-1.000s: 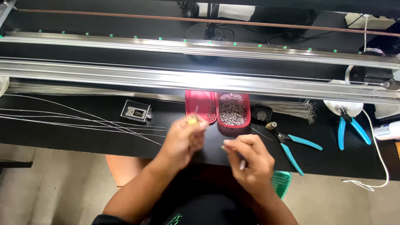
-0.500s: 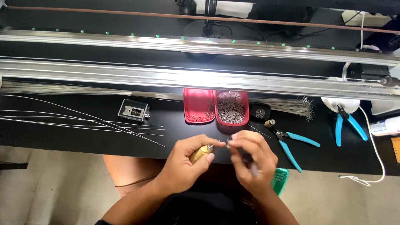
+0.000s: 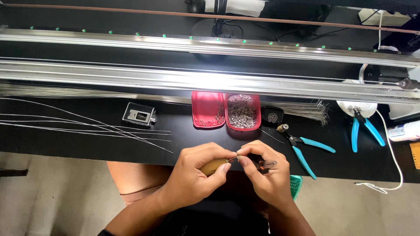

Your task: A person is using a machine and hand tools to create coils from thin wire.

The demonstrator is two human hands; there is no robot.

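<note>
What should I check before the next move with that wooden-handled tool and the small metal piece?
1. Left hand grips the wooden-handled tool: ok.
2. Right hand fingers pinch at the tool's metal tip: ok.
3. Small metal piece seated on the tip: cannot tell, too small.
4. Red case lies open, pins showing: ok.
5. Teal-handled pliers lie apart from both hands: ok.
6. Loose wires lie apart from the hands, to their left: ok.

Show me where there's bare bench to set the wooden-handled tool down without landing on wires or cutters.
The widest bare patch is the black bench top, between the small metal box, the pink tray and the left hand. A narrower gap lies between the two blue-handled cutters. Left of the box, thin wires fan across. The tray's right side is crowded.
</note>
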